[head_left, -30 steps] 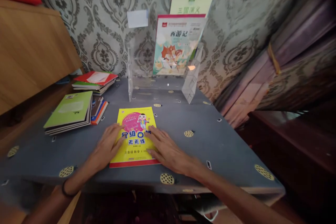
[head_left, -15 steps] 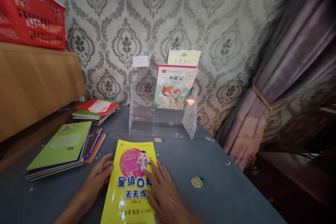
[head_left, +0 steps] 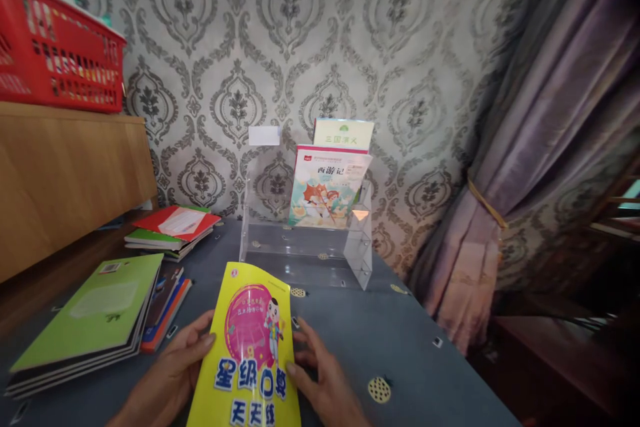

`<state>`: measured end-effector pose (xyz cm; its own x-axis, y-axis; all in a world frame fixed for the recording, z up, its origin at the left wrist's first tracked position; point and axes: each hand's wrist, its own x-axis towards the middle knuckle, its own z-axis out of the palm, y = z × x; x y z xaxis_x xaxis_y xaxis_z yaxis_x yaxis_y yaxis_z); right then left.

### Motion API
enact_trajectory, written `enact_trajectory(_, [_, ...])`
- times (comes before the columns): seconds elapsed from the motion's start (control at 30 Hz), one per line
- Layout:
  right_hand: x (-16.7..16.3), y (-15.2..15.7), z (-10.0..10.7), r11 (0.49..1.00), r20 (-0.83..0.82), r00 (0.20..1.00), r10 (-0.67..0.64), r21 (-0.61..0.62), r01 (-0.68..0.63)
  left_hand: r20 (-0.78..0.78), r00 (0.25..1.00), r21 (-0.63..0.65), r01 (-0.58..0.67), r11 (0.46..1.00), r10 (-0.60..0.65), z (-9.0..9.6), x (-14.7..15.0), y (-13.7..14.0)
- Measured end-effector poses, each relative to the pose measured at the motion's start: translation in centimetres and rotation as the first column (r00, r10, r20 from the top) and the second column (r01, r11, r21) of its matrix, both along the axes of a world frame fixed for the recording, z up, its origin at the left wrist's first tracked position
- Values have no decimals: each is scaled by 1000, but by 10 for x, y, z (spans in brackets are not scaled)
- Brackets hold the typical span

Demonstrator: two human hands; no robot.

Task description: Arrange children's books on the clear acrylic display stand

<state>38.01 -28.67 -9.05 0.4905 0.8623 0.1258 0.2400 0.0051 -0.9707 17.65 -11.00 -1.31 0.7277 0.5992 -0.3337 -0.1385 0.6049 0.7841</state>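
Note:
A yellow workbook (head_left: 250, 340) with a pink circle and a cartoon figure on its cover is raised and tilted toward me. My left hand (head_left: 183, 353) grips its left edge, thumb on the cover and fingers behind. On the opposite edge, my right hand (head_left: 323, 373) holds the book, its thumb at the front margin. Beyond it stands a clear acrylic book rack (head_left: 357, 247). Two books lean in the rack's back part: one with a fox-like picture (head_left: 325, 193), and a pale green-topped book (head_left: 345, 133) behind it.
On the left lie a stack of green notebooks (head_left: 95, 313), a few thin books (head_left: 167, 310) and a pile with a red cover (head_left: 175, 221) on the dark blue tablecloth (head_left: 340, 330). A red basket (head_left: 60, 47) sits on a wooden cabinet (head_left: 75, 173). A tied curtain (head_left: 480, 233) hangs at right.
The yellow workbook has come up off the table and tilted. My right hand has shifted from lying on the cover to the right edge; my left hand now grips the left edge.

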Motion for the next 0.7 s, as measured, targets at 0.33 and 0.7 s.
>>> enact_trajectory(0.33, [17,29,72,991,-271,954,125,86,-106,-39,999,62,20,998,-18,23,-9,26])
enact_trajectory(0.7, [-1,36,110,976,-50,995,86,203,-75,-13,1000,287,21,958,-18,44,-5,29])
